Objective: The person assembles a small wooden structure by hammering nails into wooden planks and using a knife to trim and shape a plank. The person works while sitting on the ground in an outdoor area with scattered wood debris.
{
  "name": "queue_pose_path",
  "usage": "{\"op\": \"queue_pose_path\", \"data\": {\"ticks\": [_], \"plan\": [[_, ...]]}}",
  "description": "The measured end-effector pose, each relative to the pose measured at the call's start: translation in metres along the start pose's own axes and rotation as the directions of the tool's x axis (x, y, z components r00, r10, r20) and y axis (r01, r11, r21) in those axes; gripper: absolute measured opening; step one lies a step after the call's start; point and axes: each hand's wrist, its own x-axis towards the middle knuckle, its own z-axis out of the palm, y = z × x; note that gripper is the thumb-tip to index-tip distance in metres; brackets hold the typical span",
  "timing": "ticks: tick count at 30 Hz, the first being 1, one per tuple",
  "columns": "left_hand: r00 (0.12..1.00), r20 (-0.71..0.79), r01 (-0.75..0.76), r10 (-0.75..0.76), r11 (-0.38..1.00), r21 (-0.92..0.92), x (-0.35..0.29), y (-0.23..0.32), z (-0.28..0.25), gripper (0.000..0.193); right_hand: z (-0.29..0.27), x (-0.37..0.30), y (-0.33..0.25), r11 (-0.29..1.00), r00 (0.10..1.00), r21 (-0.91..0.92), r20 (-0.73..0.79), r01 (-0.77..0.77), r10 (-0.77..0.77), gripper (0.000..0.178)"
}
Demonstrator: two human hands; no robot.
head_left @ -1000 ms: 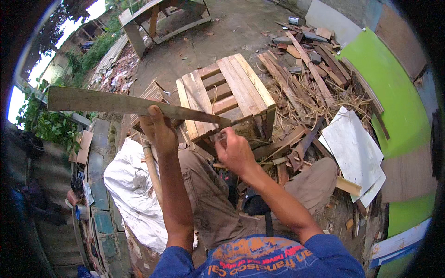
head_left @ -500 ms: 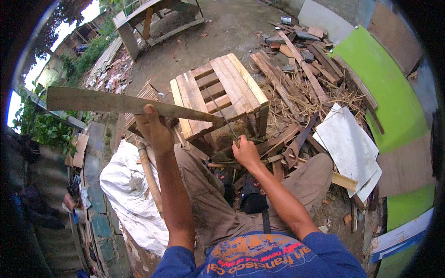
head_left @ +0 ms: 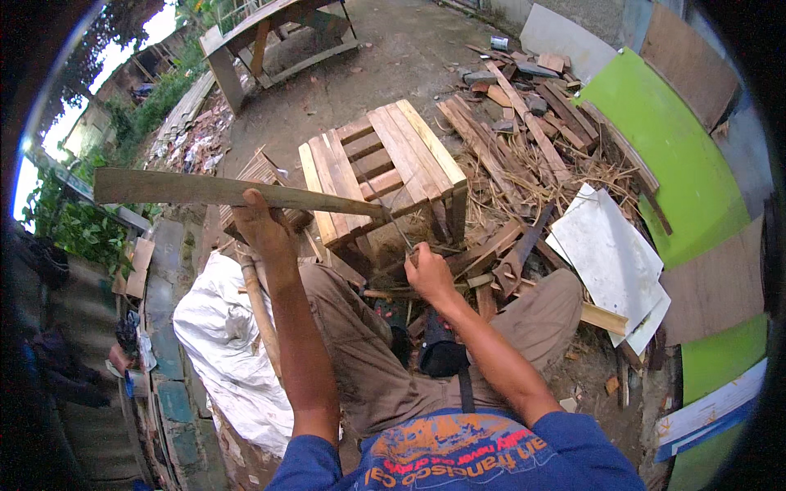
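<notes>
My left hand (head_left: 260, 221) is closed around a long flat wooden plank (head_left: 172, 186), held up to the left of a slatted wooden crate (head_left: 413, 155). The plank slants down to the right, and its tapered end overlaps the crate's near edge in view. My right hand (head_left: 428, 272) grips the handle of a long-bladed hand tool (head_left: 399, 231), just in front of the crate. Its narrow blade shows almost edge-on and crosses the plank's tip; whether it is a knife or a saw, I cannot tell. The fingers hide most of the handle.
Scrap wood (head_left: 524, 123) and straw lie heaped to the right, beside white sheets (head_left: 610, 245) and green panels (head_left: 688, 147). A white sack (head_left: 229, 344) and a bamboo pole (head_left: 260, 307) lie by my left leg. A wooden table (head_left: 286, 24) stands at the back.
The plank's tip and my right hand with the tool have shifted slightly left in view. The whole scene has also moved a little. Both grips stay the same.
</notes>
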Motion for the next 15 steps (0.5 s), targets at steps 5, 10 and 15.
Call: {"op": "queue_pose_path", "data": {"ticks": [5, 10, 15], "plan": [[0.999, -0.043, 0.003, -0.005, 0.999, -0.033, -0.007, 0.007, 0.012, 0.037, 0.0, 0.001, 0.015, 0.994, 0.998, -0.096, -0.023, -0.053, 0.051, 0.031], [1.0, -0.017, -0.021, 0.02, 0.999, -0.03, -0.006, 0.009, 0.011, 0.036, -0.011, -0.004, 0.019, 0.999, 0.999, -0.021, -0.048, -0.025, 0.024, 0.034], [0.999, -0.019, -0.039, 0.035, 0.968, -0.247, 0.01, -0.013, -0.048, 0.047, 0.002, -0.028, 0.017, 0.994, 0.986, 0.037, -0.128, -0.101, 0.105, 0.038]]}}
